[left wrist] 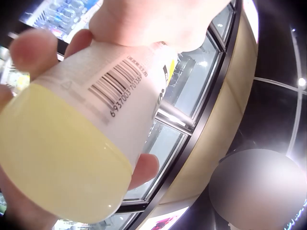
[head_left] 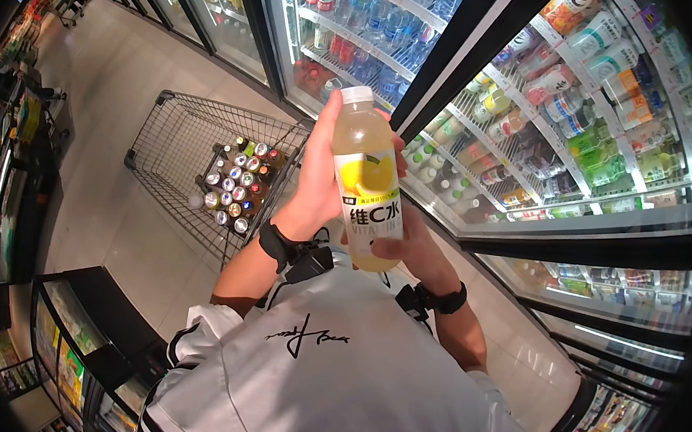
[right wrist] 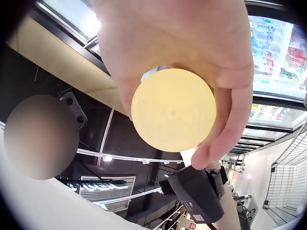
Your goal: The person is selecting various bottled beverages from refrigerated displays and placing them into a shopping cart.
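Note:
Upright in front of the chest is a plastic bottle of pale yellow vitamin C drink (head_left: pixel 363 176), its white cap (head_left: pixel 357 94) on and a lemon label facing the head camera. My left hand (head_left: pixel 323 165) grips its upper part from the left, fingertips showing past its right side. Lower down, my right hand (head_left: pixel 423 249) holds it from the right with the thumb across the front. The left wrist view shows a barcode (left wrist: pixel 116 85) on the bottle's back. From below, the right wrist view shows the round base (right wrist: pixel 173 111) with right-hand fingers curled round it.
A wire shopping cart (head_left: pixel 172 131) holding a cluster of capped bottles (head_left: pixel 238 182) stands to the left. Ahead and right are fridges with shelves of drinks (head_left: pixel 536 109), and a dark door frame (head_left: pixel 459 53) runs between them. A black display stand (head_left: pixel 82 316) is at the lower left.

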`<state>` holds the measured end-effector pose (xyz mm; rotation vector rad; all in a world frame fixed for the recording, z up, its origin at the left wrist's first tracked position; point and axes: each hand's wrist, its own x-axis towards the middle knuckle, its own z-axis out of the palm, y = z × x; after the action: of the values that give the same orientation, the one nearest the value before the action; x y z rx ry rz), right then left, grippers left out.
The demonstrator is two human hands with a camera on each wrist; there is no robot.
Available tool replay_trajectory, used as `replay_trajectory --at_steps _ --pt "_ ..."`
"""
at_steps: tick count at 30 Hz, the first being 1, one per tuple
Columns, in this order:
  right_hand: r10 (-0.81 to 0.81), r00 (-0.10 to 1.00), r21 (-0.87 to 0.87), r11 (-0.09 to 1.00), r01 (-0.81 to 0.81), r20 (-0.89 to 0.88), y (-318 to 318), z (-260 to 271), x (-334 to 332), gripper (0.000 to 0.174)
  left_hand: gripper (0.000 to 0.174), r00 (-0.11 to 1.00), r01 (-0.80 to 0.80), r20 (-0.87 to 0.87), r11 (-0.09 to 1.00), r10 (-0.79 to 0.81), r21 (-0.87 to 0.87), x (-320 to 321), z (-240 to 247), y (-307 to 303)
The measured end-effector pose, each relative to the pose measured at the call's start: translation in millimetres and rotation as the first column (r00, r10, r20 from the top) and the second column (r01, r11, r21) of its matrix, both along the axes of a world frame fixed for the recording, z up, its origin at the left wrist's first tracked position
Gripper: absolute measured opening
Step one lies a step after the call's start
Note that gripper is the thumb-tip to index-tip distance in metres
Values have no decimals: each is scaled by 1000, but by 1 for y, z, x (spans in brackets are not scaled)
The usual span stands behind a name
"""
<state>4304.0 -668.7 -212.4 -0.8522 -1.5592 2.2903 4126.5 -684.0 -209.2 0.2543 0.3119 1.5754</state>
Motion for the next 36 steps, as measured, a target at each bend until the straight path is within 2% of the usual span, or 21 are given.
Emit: replay_trajectory --at_steps 3,5,6,8,14,23,36 --pt "91 995 -3 996 -92 -51 4 0 0 84 62 1000 -16 -10 1000 16 -23 -8 5 -1" --pt "93 990 287 956 -60 -102 3 3 -1 94 63 994 -98 -44 995 97 -27 -13 6 -3" --pt "93 991 285 957 -61 -101 4 3 0 94 63 994 -99 -43 995 98 -30 -15 6 -2" --pt "107 994 373 923 -95 -11 5 2 1 97 63 963 -236 -148 969 223 -77 -19 5 2" --pt "107 991 418 899 -131 81 6 15 4 96 58 966 -220 -156 973 207 -72 -26 4 2" --pt "95 994 405 908 -109 54 8 12 5 96 55 980 -189 -74 980 184 -57 -27 0 4" --pt "103 993 408 905 -119 61 17 10 10 95 53 974 -207 -113 974 197 -88 -24 0 9"
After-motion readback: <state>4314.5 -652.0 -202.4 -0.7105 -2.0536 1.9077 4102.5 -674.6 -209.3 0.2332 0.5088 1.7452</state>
